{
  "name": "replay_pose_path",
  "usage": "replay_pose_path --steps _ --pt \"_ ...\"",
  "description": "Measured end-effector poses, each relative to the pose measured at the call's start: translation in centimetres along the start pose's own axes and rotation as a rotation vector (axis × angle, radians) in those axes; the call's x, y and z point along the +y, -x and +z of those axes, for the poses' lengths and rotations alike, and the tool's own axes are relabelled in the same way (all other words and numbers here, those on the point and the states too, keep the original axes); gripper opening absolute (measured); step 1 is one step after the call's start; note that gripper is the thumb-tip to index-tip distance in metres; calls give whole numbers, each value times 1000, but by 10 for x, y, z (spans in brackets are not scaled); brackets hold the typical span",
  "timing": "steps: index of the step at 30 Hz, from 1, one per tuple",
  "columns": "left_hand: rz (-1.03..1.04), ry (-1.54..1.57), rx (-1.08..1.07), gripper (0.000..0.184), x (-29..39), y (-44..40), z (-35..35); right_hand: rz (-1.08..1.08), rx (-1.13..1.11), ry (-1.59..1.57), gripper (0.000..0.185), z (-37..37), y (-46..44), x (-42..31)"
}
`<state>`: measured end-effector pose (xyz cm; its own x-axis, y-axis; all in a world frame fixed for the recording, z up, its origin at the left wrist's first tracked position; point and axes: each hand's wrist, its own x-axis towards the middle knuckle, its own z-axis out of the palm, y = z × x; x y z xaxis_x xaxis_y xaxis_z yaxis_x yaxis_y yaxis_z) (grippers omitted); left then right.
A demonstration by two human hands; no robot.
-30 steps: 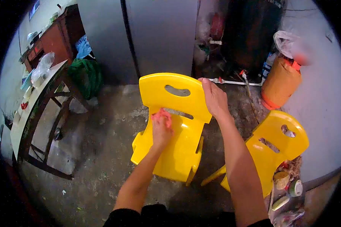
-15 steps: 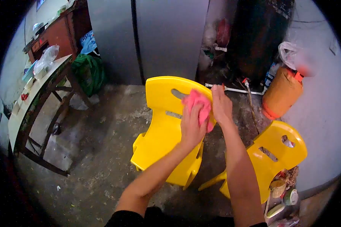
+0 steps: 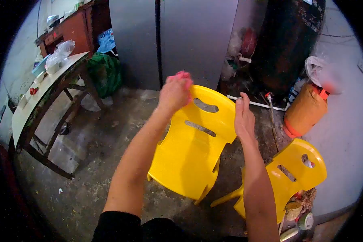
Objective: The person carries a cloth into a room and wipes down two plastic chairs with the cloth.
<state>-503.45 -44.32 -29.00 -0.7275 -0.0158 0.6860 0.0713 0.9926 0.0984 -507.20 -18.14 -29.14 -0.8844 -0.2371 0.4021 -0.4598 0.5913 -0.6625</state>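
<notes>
A yellow plastic chair (image 3: pixel 189 155) stands in front of me, with a handle hole and a slot in its backrest. My left hand (image 3: pixel 173 96) is closed around a pink cloth (image 3: pixel 184 76) and presses it to the backrest's upper left edge. Part of the cloth is hidden by the hand. At the backrest's right edge, my right hand (image 3: pixel 245 119) grips the side, fingers pointing upward and partly hidden. A second yellow chair (image 3: pixel 296 165) stands to the right, partly behind my right forearm.
A grey two-door cabinet (image 3: pixel 135 48) stands ahead. To its right are a large dark tank (image 3: pixel 288 52), a white pipe (image 3: pixel 259 104) and an orange gas cylinder (image 3: pixel 306 111). On the left is a table (image 3: pixel 30 111) with bags and small items. Clutter lies by the second chair.
My left hand has carried the pink cloth from the backrest's right side to its upper left edge. The chair has turned, and my right hand sits lower on its right edge.
</notes>
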Motion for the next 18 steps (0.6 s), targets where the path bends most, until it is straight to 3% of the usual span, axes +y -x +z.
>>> replay_pose_path --steps 3,6,8,11,13,15,16,17,18 --pt "-281 -48 -85 33 -20 8 -12 -12 28 5 57 4 0 3" --pt "-377 -364 -562 35 -4 3 -55 -3 24 10 57 2 1 1" --pt "-484 -3 -407 37 20 11 -76 48 -13 -24 55 -3 5 -9" --pt "-533 707 -189 37 56 43 -81 -313 312 137 52 14 10 13" --pt "-578 1086 -86 37 77 59 -62 -306 349 -24 54 -2 52 -14" --pt "-580 1137 -46 42 109 74 -49 -332 281 -385 48 13 92 -31" --pt "-611 1363 -245 45 125 82 -50 -306 209 -513 48 23 109 -38" --pt "-566 1339 -304 45 129 85 -50 -277 139 -640 49 26 118 -41" --pt "-519 1313 -362 45 132 89 -50 -109 122 -755 49 22 119 -38"
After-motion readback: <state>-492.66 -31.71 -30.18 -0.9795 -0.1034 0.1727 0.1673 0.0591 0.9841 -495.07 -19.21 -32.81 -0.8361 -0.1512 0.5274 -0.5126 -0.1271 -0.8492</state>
